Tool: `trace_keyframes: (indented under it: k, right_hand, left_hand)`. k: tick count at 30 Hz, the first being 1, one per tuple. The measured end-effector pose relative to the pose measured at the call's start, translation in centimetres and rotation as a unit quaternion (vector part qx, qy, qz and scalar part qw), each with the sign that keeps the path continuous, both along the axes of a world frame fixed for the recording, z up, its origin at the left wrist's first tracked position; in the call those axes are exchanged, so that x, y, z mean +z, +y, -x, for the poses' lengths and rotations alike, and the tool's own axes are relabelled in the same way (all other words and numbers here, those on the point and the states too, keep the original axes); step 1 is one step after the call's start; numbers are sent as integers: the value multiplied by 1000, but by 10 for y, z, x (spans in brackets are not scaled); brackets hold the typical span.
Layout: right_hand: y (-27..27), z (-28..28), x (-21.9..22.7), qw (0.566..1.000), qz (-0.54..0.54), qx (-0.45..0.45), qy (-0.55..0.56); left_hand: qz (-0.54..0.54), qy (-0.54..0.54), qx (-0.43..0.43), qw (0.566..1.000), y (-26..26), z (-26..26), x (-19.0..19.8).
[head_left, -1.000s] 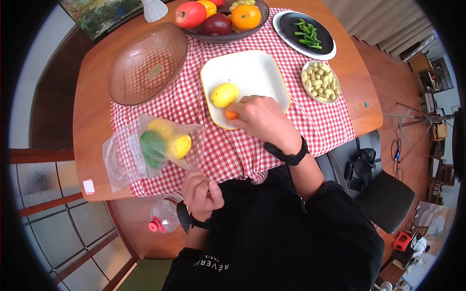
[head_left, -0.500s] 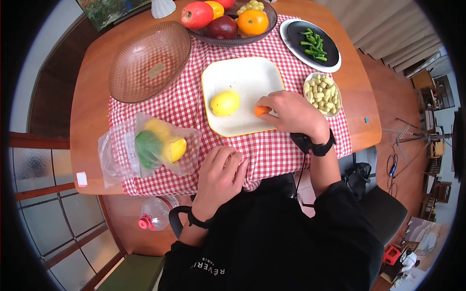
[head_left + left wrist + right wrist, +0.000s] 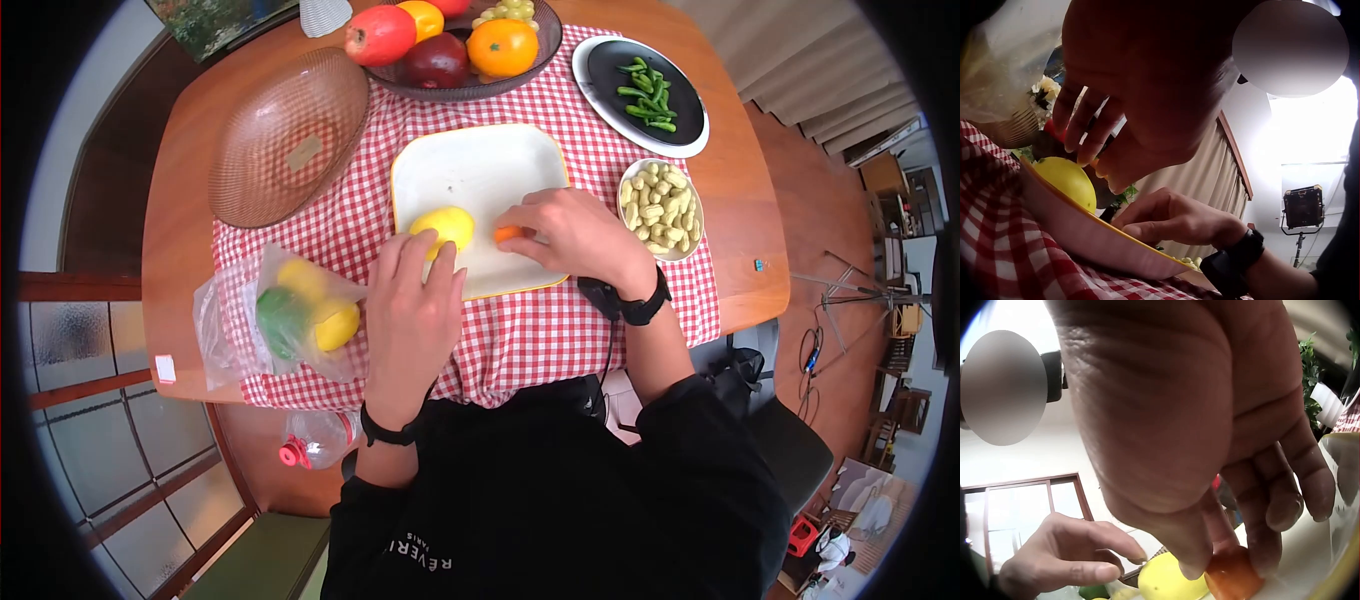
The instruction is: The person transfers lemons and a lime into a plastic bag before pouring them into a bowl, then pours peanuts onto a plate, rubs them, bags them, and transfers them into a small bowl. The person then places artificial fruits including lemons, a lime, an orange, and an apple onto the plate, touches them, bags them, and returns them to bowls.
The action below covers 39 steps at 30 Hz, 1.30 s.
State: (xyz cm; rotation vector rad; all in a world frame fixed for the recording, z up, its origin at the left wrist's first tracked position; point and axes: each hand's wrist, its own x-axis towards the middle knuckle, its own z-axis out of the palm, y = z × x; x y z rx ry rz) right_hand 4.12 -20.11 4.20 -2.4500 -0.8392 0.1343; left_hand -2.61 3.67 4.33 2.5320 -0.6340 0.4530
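A yellow lemon [image 3: 446,226] lies in the white square dish [image 3: 480,165] with a yellow rim. My left hand [image 3: 412,300] reaches over the dish's near left edge, its fingers loosely extended just above the lemon. In the left wrist view those fingers [image 3: 1094,125] hang spread beside and over it, gripping nothing. My right hand [image 3: 580,235] is at the right side of the dish and pinches a small glossy orange fruit [image 3: 1235,575] between thumb and fingers, low against the dish floor. Most of this fruit is hidden by the hand in the head view.
Left of the dish lies a clear plastic bag [image 3: 262,345] holding yellow and green fruit. Behind stand a brown ribbed bowl [image 3: 260,160] and a dark fruit bowl [image 3: 450,93]. At right are a plate of green peppers [image 3: 610,75] and a bowl of peanuts [image 3: 660,210].
My right hand has moved the orange fruit rightward in the dish, away from the lemon. My left hand has risen from the table's front edge and reached forward over the lemon.
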Motion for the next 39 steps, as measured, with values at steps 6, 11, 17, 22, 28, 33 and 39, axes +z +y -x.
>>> trace_keyframes:
  k: [6, 11, 17, 22, 28, 33, 39]
  right_hand:
    - [0, 6, 7, 1000, 11, -1, -15]
    - [1, 0, 10, 992, -117, -41, -34]
    - [1, 1, 17, 974, -206, -93, -27]
    - [2, 2, 11, 977, -182, -62, -95]
    - [2, 1, 2, 989, -113, -53, -79]
    - [5, -3, 8, 935, -309, -123, -123]
    - [-1, -2, 10, 879, -406, -179, -175]
  left_hand:
    - [-39, -9, 22, 999, -10, -12, -6]
    - [-4, -12, 12, 1000, -9, -14, -3]
    - [62, 0, -9, 998, -6, 3, -5]
    - [124, -32, -22, 991, -12, 28, -15]
    - [198, -41, -43, 978, -3, 55, -37]
    - [228, -61, 6, 972, 8, 73, -56]
    - [241, -92, 9, 966, 8, 75, -78]
